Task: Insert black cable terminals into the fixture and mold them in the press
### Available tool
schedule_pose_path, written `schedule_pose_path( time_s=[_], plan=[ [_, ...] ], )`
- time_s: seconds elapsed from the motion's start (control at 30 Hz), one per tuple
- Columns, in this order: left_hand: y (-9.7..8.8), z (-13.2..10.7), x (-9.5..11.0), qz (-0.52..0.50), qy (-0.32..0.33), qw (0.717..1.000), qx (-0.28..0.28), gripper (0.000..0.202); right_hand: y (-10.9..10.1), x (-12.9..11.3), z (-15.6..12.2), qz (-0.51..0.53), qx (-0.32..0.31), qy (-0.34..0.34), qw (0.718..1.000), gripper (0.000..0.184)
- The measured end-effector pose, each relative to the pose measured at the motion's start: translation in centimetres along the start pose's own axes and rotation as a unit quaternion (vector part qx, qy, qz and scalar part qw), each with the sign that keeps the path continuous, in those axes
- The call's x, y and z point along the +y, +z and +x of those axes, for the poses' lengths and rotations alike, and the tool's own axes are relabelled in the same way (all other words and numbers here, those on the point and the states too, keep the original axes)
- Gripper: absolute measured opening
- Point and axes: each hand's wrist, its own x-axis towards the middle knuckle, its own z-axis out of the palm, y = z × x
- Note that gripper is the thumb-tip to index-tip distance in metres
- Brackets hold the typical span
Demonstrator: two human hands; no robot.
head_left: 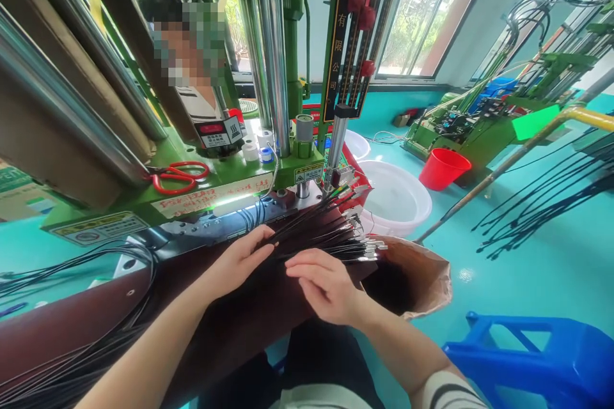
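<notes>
A bundle of thin black cables [316, 244] lies across the dark brown table [268, 303], with silvery connectors at its right end. My left hand [240, 262] is at the left end of this bundle, thumb and forefinger closing on a black cable; the exact grip is partly hidden. Just in front of the bundle is my right hand [329, 284], its fingers stretched towards the left and the thumb apart, with nothing visible in it. Behind my hands, several black cables come out of the metal mold [211, 228] at the foot of the green press [244, 172].
Red-handled scissors [180, 177] lie on the press. More black cables [119, 332] drape over the table's left side. To the right stand a paper-lined container [434, 275], a white tub [396, 198], a red bucket [444, 169] and a blue stool [542, 358]. Behind the press is another person.
</notes>
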Motion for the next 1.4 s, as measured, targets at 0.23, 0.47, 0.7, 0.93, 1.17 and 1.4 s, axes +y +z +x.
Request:
schedule_pose_path(
  time_s=[0.23,0.47,0.7,0.93,1.17,1.4],
  plan=[
    [-1.2,-0.3,0.0,-0.102,-0.039,0.994,-0.004,0.023,3.8,5.6,-0.7,-0.217,-0.129,0.009,0.968,0.057],
    [-0.8,0.3,1.3,-0.26,-0.065,0.963,0.003,0.025,3.2,5.7,0.1,-0.104,-0.166,0.092,0.976,0.061],
    [4.5,-2.6,2.3,-0.268,-0.129,0.955,-0.01,0.029,-0.3,2.3,4.4,0.46,0.079,0.218,0.857,0.041],
    [7.2,-8.0,0.9,-0.13,-0.141,0.975,-0.108,0.025,0.6,0.6,2.4,0.501,-0.092,0.276,0.815,0.025],
    [9.2,-7.4,1.7,-0.428,-0.149,0.889,-0.055,0.027,3.7,1.4,-2.3,0.404,-0.122,0.308,0.853,0.024],
    [11.7,-3.9,2.3,-0.469,-0.181,0.864,0.011,0.033,-0.3,2.8,1.4,0.474,-0.035,0.257,0.841,0.043]
  ],
)
